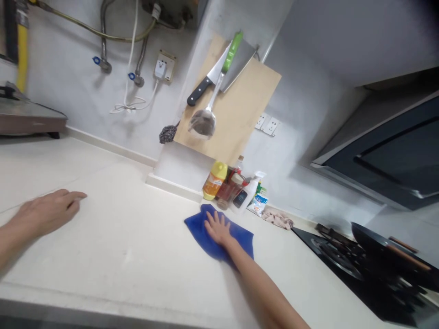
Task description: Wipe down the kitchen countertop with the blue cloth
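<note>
The right hand (218,229) lies flat on a blue microfiber cloth (240,242), fingers spread, pressing without gripping. The cloth sits bunched on the white countertop (113,256), near the far wall, its long axis running roughly along the backsplash. Bottles (214,180) stand just beyond it, and a pink rag (277,220) lies to the right, short of the black gas hob (329,256). The left hand (44,212) is well apart to the left, empty, fingers loosely together. Open countertop stretches between the hands and toward the near edge.
</note>
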{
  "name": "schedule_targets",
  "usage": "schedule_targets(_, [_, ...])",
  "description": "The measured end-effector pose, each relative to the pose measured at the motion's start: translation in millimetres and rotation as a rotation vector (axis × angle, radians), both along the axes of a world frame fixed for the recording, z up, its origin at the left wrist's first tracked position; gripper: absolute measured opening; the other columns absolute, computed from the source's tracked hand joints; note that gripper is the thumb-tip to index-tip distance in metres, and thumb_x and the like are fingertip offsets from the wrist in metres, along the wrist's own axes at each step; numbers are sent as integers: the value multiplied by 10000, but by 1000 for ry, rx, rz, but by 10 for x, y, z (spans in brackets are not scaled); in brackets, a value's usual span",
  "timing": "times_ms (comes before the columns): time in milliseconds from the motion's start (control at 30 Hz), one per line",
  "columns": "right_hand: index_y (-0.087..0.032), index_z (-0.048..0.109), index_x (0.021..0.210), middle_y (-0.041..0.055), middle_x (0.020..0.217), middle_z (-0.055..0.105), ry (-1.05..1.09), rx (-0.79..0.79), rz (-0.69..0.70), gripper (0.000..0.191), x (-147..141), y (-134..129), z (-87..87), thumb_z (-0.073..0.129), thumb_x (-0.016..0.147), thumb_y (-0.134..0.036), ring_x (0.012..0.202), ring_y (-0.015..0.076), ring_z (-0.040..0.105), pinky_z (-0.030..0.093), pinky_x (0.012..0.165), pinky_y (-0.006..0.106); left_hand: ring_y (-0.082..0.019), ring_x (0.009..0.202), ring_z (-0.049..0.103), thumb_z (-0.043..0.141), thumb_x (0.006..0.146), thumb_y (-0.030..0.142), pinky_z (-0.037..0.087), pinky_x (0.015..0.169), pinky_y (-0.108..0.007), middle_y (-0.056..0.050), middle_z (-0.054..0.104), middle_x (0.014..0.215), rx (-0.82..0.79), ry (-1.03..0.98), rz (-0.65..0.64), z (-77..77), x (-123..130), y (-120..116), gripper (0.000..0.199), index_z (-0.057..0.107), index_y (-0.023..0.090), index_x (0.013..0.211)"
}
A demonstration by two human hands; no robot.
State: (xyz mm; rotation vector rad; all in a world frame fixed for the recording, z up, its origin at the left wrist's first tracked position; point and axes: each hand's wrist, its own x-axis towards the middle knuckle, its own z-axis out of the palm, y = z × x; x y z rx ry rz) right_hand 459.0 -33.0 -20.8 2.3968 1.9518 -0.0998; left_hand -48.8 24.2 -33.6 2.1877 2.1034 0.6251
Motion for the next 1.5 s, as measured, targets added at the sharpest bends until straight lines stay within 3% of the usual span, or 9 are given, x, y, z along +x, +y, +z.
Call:
schedule_targets(100, [-308,92,1563,95,1655,-11,3,-3,54,641,-263,50,21,132,985,-582,1499,386,28,110,1137,681,-278,1172,517,235,945,467,387,1013,-494,-84,503,1404,-77,32,8,97,77,-105,531,503,291,1368])
schedule_targets(367, [-296,98,1564,96,1653,-24,43,4,244,652,-979,1,44,170,986,-590,1494,403,-16,75,1149,684,-309,1179,521,164,951,389,389,1016,-524,-119,507,1371,-97,17,2,269,206,-325,553,502,237,1361])
schedule_targets(567, [-297,109,1564,97,1651,-31,86,11,417,648,-1311,-289,58,219,990,-578,1486,412,-56,41,1160,684,-332,1187,521,151,956,393,391,1013,-531,-128,494,1381,-69,-9,-21,265,195,-357,571,519,232,1361])
schedule_targets(767, [-324,102,1562,65,1650,-57,86,-11,583,643,-1421,-704,89,253,991,-576,1490,380,-89,21,1175,664,-331,1208,514,120,964,389,389,1027,-532,-124,491,1380,-31,-31,-50,202,148,-358,584,525,233,1355])
schedule_targets(1000, [-348,112,1557,43,1650,-57,74,-19,675,632,-1219,-1183,109,299,993,-562,1494,349,-90,25,1183,660,-295,1221,519,240,929,364,394,1060,-483,-85,504,1393,-65,-41,12,175,136,-278,514,549,277,1331])
schedule_targets(1133, [-395,102,1549,-3,1647,-60,114,-20,705,623,-913,-1466,68,289,987,-590,1498,335,-78,33,1184,668,-288,1205,535,252,930,359,402,1058,-465,-84,530,1368,-41,-42,8,173,145,-286,507,569,267,1314])
schedule_targets(1233, [-424,120,1539,-34,1647,-39,119,-29,649,594,-582,-1606,23,270,989,-592,1503,319,-57,35,1188,662,-287,1185,553,251,933,350,407,1053,-462,-92,547,1341,-23,-30,3,167,161,-309,508,583,254,1306])
schedule_targets(1367, [-424,144,1536,-42,1647,-28,83,-22,478,587,-141,-1565,-70,215,984,-614,1505,285,-61,24,1203,624,-290,1170,559,237,937,328,413,1041,-471,-101,553,1319,0,-25,3,147,184,-324,511,585,244,1301])
schedule_targets(1500, [-387,150,1544,-15,1653,4,34,25,291,602,76,-1214,-188,160,984,-606,1504,283,-46,56,1213,591,-301,1166,555,229,937,309,417,1026,-491,-108,557,1298,17,-30,8,114,203,-320,510,582,248,1299])
